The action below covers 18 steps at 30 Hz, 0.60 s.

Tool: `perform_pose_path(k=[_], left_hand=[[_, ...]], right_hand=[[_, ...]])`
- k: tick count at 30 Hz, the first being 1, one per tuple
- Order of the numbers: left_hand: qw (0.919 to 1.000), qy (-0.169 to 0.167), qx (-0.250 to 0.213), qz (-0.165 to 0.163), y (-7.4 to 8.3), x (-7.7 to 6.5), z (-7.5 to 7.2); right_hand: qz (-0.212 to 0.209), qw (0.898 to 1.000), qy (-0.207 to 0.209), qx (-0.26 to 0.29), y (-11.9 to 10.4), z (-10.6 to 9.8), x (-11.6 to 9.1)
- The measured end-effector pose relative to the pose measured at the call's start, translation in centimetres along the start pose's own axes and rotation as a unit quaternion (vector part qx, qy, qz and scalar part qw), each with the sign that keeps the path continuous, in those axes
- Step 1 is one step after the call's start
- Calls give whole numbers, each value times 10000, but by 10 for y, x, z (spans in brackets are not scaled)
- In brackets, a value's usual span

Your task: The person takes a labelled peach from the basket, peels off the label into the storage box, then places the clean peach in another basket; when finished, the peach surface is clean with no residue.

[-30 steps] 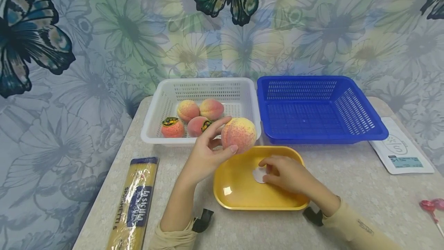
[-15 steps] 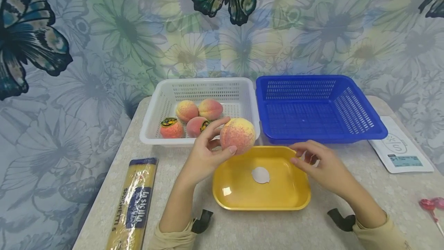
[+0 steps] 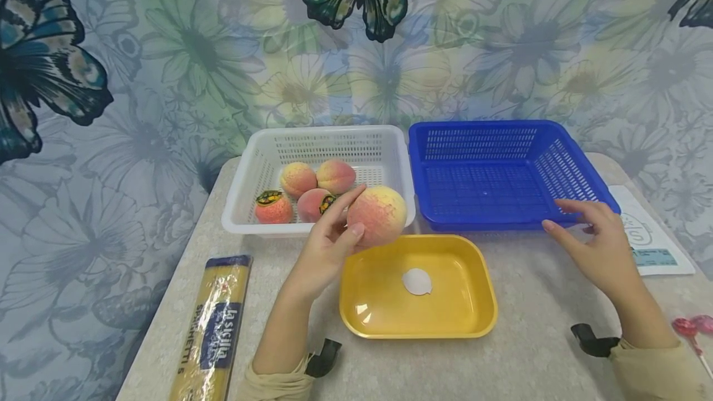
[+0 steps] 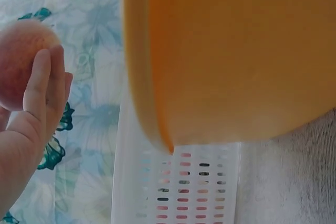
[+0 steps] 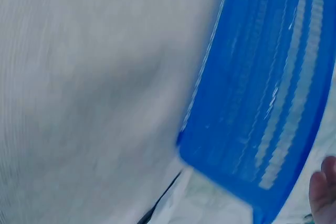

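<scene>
My left hand holds a yellow-and-red peach between thumb and fingers, above the back left edge of a yellow tray. In the left wrist view that peach also shows in the fingers. A small, flat white round piece with a little tab lies in the tray. Over the front right corner of a blue basket my right hand hovers with fingers apart, holding nothing. Several more peaches, two with dark stickers, lie in a white basket.
A pack of spaghetti lies at the left of the table. At the right are a white pouch, partly behind the right hand, and red and pink lollipops. A butterfly-print cloth hangs behind.
My right hand has left the white piece in the tray and moved right to the blue basket's corner. The left hand still holds the peach, shifted very slightly left.
</scene>
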State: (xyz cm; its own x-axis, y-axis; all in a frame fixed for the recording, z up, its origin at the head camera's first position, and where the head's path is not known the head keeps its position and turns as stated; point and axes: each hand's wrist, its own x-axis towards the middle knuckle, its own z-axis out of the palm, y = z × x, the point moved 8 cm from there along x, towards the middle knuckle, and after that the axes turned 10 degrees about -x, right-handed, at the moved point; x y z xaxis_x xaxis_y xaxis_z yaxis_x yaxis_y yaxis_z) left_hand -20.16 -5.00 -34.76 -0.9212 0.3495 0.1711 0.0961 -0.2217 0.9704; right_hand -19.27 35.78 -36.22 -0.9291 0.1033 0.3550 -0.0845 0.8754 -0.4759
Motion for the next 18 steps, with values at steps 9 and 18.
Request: perform_pose_path(k=[9,18], left_hand=[[9878,-277,-1490,-356,-3,0,12],[9755,-721,-2053,-336,-7,2,24]], right_hand=[[893,9958,-210,11,58,-6,15],[1306,9879,-811,178,85,10,18]])
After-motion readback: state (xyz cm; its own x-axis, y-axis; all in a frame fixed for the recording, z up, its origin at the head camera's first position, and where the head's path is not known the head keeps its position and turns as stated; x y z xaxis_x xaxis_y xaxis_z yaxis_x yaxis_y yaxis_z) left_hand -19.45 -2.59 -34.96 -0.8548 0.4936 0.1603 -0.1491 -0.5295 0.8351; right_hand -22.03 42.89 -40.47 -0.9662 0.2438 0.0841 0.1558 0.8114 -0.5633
